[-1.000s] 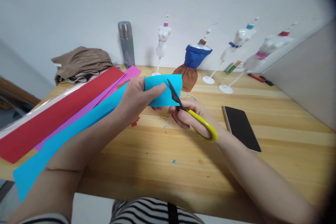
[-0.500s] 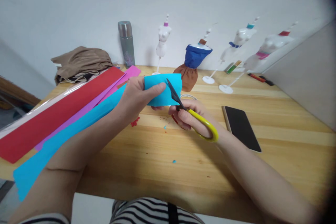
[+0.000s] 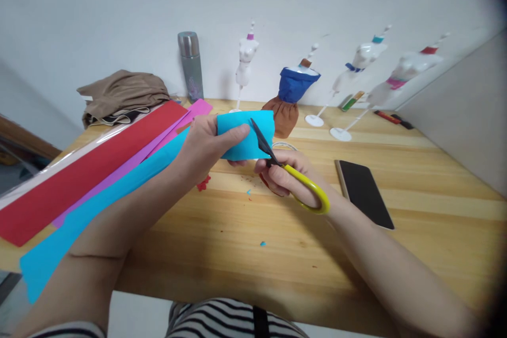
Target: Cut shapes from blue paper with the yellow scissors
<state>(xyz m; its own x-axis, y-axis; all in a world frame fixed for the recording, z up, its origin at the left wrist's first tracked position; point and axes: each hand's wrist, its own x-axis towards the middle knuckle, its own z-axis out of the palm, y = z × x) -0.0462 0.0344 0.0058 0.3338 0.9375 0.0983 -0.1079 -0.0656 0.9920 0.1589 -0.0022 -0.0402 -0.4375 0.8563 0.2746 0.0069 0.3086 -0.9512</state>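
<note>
Hands near each other over the smooth, pale wooden table (image 3: 245,264), the left hand (image 3: 206,140) pinches a flat blue piece (image 3: 233,121) under its thumb, while the right hand (image 3: 283,171) is wrapped around yellow-handled scissors (image 3: 304,179), their dark, pointed blades slanting across the piece. Long blue (image 3: 119,182) and red strips (image 3: 99,161) stretch off leftward; beyond stand a steel-capped grey flask (image 3: 193,74), contents hidden, and glossy white torso forms (image 3: 247,50), one in gathered blue-and-brown cloth (image 3: 292,86).

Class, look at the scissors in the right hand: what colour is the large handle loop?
The scissors' large handle loop is yellow, best seen in the head view.
</note>
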